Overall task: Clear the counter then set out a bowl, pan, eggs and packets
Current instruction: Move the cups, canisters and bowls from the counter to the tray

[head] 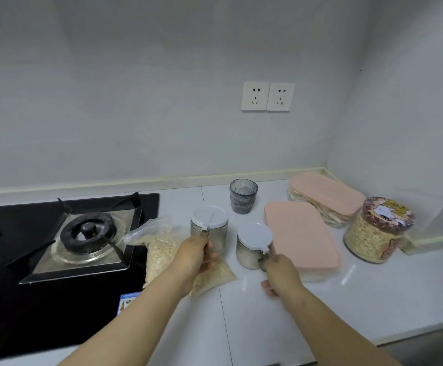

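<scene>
The left hand [196, 253] curls round the handle of a white-lidded seasoning jar [209, 223] at its 12 o'clock. The right hand [281, 273] grips the handle of a second lidded jar [252, 247] at its 11 o'clock. Both jars are upright on the white counter [267, 326]. A zip bag of oats [159, 249] lies beneath the left hand, reaching to the gas hob [88, 233] at 9 o'clock. A dark tumbler [243, 196] stands at the right hand's 12 o'clock, with pink-lidded boxes [302, 233] at 1 o'clock.
</scene>
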The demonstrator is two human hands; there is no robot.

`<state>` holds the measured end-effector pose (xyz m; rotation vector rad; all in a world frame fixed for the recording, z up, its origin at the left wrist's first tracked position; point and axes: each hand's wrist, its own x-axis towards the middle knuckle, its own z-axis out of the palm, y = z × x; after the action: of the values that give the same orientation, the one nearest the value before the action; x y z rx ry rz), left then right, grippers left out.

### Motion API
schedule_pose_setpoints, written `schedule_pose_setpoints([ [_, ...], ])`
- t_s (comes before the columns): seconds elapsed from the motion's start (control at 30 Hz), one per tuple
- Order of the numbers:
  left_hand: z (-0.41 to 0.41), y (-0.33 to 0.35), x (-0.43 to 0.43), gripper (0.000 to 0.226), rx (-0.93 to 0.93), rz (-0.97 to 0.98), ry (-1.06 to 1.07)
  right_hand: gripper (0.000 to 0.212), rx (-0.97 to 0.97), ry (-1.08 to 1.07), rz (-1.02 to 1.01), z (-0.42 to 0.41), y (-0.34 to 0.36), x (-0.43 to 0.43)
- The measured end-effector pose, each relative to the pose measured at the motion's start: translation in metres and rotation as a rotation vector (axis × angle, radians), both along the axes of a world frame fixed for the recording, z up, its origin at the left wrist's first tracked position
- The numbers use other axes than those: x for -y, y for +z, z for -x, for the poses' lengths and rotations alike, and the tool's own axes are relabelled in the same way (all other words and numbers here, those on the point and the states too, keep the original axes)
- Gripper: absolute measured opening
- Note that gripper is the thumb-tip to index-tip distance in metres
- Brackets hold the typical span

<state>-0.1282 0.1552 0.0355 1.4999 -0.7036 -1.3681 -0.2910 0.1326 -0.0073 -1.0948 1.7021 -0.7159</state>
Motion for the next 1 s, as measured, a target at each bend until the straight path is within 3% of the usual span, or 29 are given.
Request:
schedule_pose_setpoints([
  [0.1,-0.001,-0.001,-0.009,0.031,-0.024,-0.008,0.01,0.015,-0.024,0.037,-0.038,0.003,0.001,0.003],
  [0.23,-0.003,-0.003,-0.016,0.031,-0.022,-0.02,0.019,0.02,0.175,0.025,-0.258,0.005,-0.002,0.005],
  [0.37,-0.007,-0.004,-0.019,0.03,0.03,-0.058,-0.006,0.029,0.339,0.017,-0.296,0.004,-0.01,0.005],
  [0.7,-0.024,0.002,-0.021,0.034,0.037,0.049,0.104,0.037,0.444,-0.082,0.061,-0.001,-0.006,0.008],
  [1.0,-0.072,0.018,-0.042,0.034,0.032,0.138,0.351,0.036,0.43,0.116,0.267,-0.063,0.053,-0.002],
])
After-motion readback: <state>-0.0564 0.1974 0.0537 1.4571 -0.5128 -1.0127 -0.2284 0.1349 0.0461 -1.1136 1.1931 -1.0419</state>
